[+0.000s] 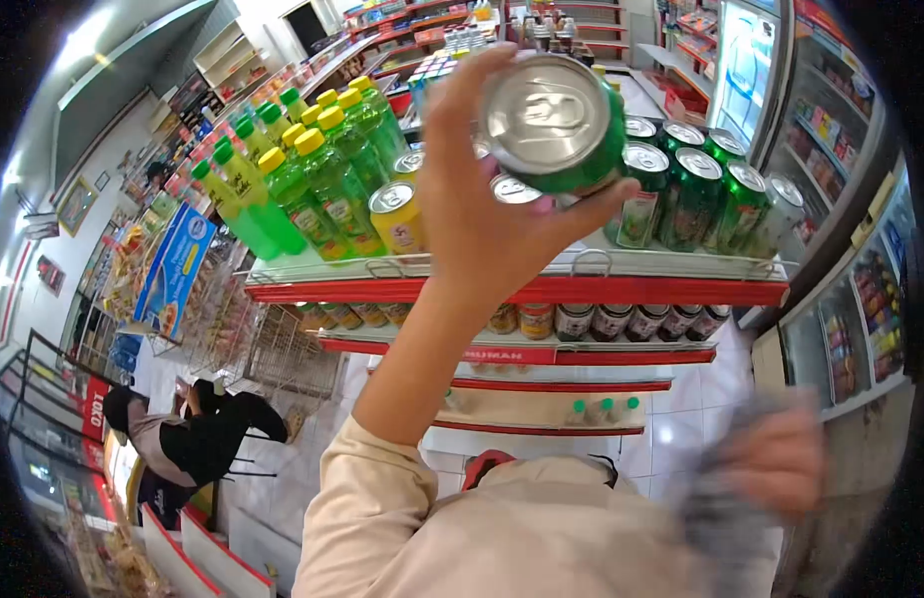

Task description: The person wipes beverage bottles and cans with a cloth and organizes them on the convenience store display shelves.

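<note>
My left hand (497, 214) is raised over the top shelf, its fingers and thumb wrapped around a green drink can (552, 120). The can's silver lid with its pull tab faces me. Behind and below it, several green cans (691, 184) stand in rows on the shelf, with a yellow can (395, 214) to the left of my wrist. Low on the right is my right hand (781, 458), smeared by motion, closed on a grey cloth (721, 478) that hangs beside my body.
Green bottles with yellow caps (327, 179) fill the shelf's left part. A red-edged shelf front (671, 291) with a wire rail runs across, above lower shelves of jars (612, 321). Glass-door fridges (841, 329) line the right. A person (198, 429) sits at the lower left.
</note>
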A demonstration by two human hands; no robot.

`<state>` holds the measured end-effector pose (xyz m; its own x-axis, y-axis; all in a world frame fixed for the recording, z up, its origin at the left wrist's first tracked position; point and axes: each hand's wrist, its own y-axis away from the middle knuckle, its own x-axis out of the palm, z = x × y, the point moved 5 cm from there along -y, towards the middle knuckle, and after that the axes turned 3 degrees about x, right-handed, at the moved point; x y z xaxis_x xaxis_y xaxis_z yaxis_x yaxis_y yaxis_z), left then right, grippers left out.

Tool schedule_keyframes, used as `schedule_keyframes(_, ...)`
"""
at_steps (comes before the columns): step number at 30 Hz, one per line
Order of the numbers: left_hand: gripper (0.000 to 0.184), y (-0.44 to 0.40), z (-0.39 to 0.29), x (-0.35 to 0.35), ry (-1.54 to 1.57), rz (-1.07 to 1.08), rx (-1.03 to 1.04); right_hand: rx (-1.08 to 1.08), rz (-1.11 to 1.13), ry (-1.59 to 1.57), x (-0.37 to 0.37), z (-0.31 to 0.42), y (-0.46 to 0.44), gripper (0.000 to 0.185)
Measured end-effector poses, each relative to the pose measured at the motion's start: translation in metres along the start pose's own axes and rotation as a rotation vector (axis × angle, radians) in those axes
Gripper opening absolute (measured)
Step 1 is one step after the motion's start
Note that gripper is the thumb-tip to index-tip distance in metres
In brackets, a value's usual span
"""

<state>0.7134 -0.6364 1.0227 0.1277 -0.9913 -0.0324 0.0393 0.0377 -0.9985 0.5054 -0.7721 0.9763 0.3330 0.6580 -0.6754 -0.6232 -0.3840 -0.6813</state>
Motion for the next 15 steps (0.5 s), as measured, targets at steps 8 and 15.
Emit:
schedule_keyframes(8,0.109,0.093,-0.005,-0.086,0.604,-0.133,-0.511,0.797,-0.878,-0.183,-0.057,-0.046,0.163,0.037)
schedule_keyframes(15,0.072,0.272,-0.061,-0.084,1.407,-0.091,-2.172,0.837,-1.397,-1.761,0.136,-0.082,0.19,0.062)
